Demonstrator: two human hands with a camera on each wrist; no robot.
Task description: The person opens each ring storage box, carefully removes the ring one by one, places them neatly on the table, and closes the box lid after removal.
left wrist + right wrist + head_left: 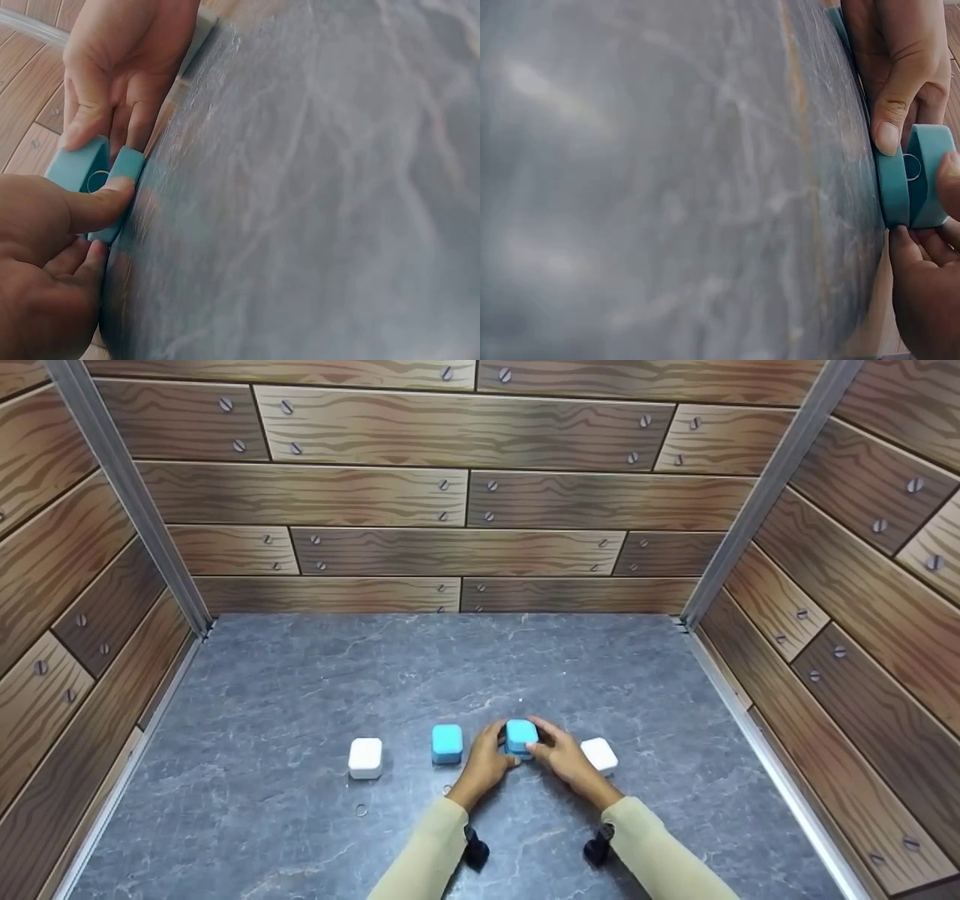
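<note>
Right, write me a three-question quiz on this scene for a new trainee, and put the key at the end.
1. Which hand has its thumb on the lid of the held blue box?
2. True or false: the other blue box stands between the held one and the leftmost white box.
3. Fill in the blank: in the wrist views, a ____ shows in the gap between the lid and the base.

Key
1. The right hand; the left hand has its thumb on the base.
2. True.
3. Ring.
</note>
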